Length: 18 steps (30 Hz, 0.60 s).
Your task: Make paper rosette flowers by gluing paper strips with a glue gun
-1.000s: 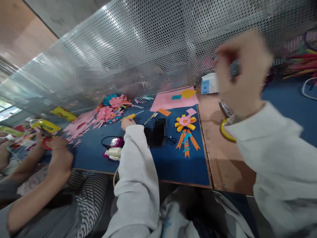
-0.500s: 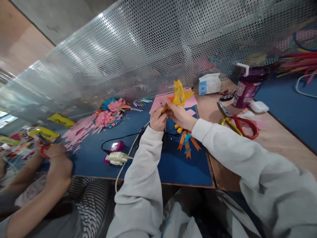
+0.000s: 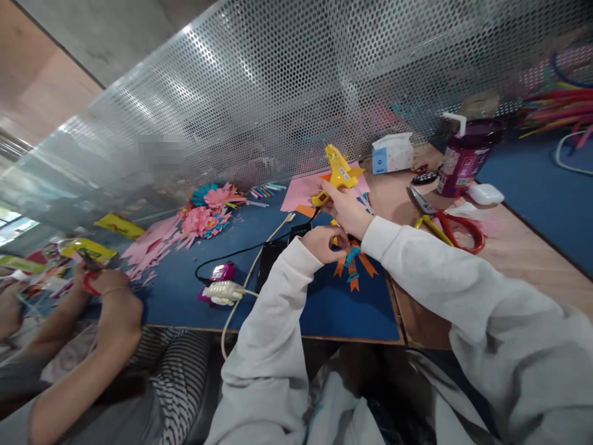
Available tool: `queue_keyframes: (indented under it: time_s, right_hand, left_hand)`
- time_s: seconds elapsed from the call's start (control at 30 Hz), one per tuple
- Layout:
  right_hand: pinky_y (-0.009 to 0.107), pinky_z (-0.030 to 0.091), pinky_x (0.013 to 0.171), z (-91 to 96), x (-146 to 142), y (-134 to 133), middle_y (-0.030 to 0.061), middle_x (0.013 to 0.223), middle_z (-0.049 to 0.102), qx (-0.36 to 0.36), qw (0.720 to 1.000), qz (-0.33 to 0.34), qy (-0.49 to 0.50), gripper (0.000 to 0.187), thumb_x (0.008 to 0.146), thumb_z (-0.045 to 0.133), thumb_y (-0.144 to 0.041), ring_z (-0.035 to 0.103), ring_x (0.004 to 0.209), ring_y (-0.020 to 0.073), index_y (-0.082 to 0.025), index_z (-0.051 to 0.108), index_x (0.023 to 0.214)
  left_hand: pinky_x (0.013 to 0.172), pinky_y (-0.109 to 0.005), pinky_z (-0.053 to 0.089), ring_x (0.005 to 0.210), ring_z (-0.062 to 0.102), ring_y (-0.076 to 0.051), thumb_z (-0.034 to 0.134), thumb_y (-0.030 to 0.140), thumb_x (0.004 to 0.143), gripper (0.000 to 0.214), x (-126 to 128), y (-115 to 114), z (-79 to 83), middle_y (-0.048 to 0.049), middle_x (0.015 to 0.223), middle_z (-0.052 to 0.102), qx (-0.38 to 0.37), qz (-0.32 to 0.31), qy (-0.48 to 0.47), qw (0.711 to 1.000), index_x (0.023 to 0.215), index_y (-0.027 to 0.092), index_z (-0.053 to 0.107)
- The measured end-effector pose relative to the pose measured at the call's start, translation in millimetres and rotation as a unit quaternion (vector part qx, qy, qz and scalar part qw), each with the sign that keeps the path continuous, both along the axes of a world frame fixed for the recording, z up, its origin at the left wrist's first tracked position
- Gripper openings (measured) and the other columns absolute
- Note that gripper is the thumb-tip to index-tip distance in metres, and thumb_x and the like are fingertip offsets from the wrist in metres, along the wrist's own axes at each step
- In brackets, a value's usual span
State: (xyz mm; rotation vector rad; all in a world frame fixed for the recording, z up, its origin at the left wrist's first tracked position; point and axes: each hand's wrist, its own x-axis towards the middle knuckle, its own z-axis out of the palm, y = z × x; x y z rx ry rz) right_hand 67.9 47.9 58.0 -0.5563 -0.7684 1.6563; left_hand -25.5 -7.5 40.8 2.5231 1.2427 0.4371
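My right hand point(image 3: 346, 210) grips a yellow glue gun point(image 3: 338, 173), held up above the blue mat with its nozzle pointing up and away. Its cord runs down towards a white plug block point(image 3: 221, 290). My left hand point(image 3: 324, 242) is curled just below it, fingers closed over the top of an orange and yellow paper rosette with ribbon tails point(image 3: 353, 264) that lies on the blue mat point(image 3: 324, 303). What the left fingers pinch is hidden.
Pink paper flowers point(image 3: 204, 216) and pink scraps lie at the mat's left. A pink sheet point(image 3: 301, 188), tissue box point(image 3: 393, 153), purple bottle point(image 3: 466, 161), red and yellow scissors point(image 3: 447, 227) and white case point(image 3: 485, 194) lie right. Another person's hands point(image 3: 104, 284) work at far left. Perforated metal screen point(image 3: 278, 93) behind.
My right hand came down from in front of the camera and now holds the glue gun alone. My left hand let go of it and dropped to the rosette.
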Motion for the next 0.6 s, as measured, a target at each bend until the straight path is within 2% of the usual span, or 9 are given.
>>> queue_keyframes:
  time_s: [0.1,0.2,0.37,0.5,0.6]
  right_hand:
    - [0.026,0.053,0.066,0.1,1.9,-0.5,0.0007,0.069,0.067,0.008,1.000,0.007,-0.009,0.018,0.083,0.059,-0.035,0.067,0.075,0.0137,-0.019,0.053,0.076]
    - [0.027,0.053,0.064,0.9,1.1,-3.1,0.0026,0.070,0.068,0.020,0.999,0.012,-0.034,0.021,0.080,0.062,-0.038,0.067,0.074,0.0153,-0.019,0.053,0.075]
    - [0.024,0.050,0.056,1.3,0.6,-3.6,0.0007,0.063,0.065,0.029,0.998,0.016,-0.060,0.017,0.083,0.058,-0.033,0.066,0.066,0.0132,-0.019,0.055,0.074]
    - [0.021,0.049,0.054,-0.3,3.8,-0.4,-0.0007,0.065,0.065,0.060,0.996,0.000,-0.072,0.019,0.079,0.061,-0.038,0.064,0.063,0.0111,-0.020,0.057,0.078]
    - [0.021,0.048,0.055,-2.8,5.7,1.4,0.0007,0.070,0.067,0.074,0.994,-0.013,-0.080,0.023,0.077,0.063,-0.042,0.063,0.065,0.0114,-0.020,0.058,0.078]
  left_hand:
    - [0.066,-0.025,0.047,0.068,0.061,-0.013,0.070,0.037,0.064,0.025,4.9,-0.5,-6.0,0.0008,0.072,0.066,-0.056,0.024,0.039,0.997,0.079,0.018,0.062]
    - [0.071,-0.027,0.047,0.075,0.063,-0.016,0.071,0.042,0.063,0.031,9.8,-2.2,-5.9,0.0005,0.076,0.068,-0.056,0.032,0.074,0.995,0.082,0.019,0.063]
    - [0.067,-0.026,0.047,0.076,0.064,-0.017,0.065,0.035,0.068,0.020,13.2,-1.9,-4.8,0.0012,0.075,0.068,-0.048,0.052,0.106,0.992,0.082,0.021,0.065]
    - [0.066,-0.024,0.047,0.070,0.061,-0.014,0.063,0.028,0.068,0.016,8.8,-0.8,-5.4,0.0010,0.077,0.068,-0.027,0.020,0.070,0.997,0.082,0.020,0.065]
    - [0.062,-0.023,0.047,0.062,0.057,-0.011,0.063,0.024,0.067,0.020,2.9,0.6,-3.9,-0.0005,0.077,0.067,-0.026,-0.041,0.028,0.998,0.086,0.018,0.065]
